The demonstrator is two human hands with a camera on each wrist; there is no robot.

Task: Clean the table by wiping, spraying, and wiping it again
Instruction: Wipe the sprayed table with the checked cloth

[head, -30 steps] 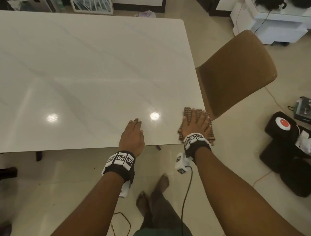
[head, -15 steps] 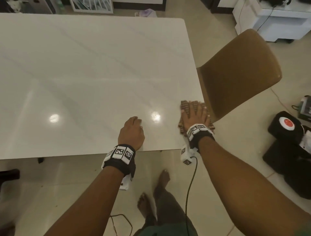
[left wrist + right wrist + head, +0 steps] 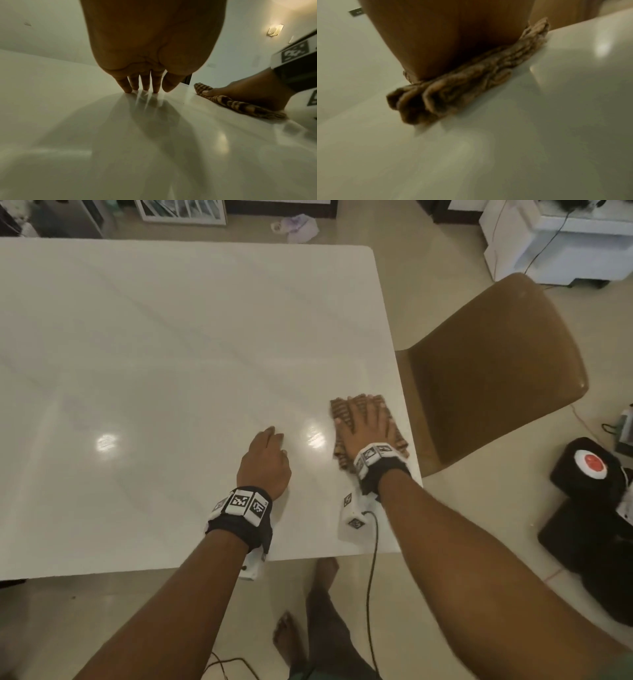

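A glossy white table (image 3: 154, 354) fills most of the head view. Near its right edge lies a brown checked cloth (image 3: 344, 407), folded and bunched. My right hand (image 3: 364, 426) lies flat on the cloth with straight fingers, pressing it to the tabletop; in the right wrist view the cloth (image 3: 453, 92) bulges out from under the palm. My left hand (image 3: 269, 457) rests on the bare table left of the cloth, fingertips (image 3: 127, 90) touching the surface, holding nothing. No spray bottle is in view.
A brown chair (image 3: 489, 371) stands close against the table's right edge. Black equipment with a red button (image 3: 591, 463) sits on the floor at right. A white cabinet (image 3: 565, 244) stands at the far right. A cable (image 3: 371, 577) hangs from my right wrist.
My right hand has slid the cloth away from the near right corner, farther onto the table. My left hand has stayed nearly in place, its fingers a little more bent.
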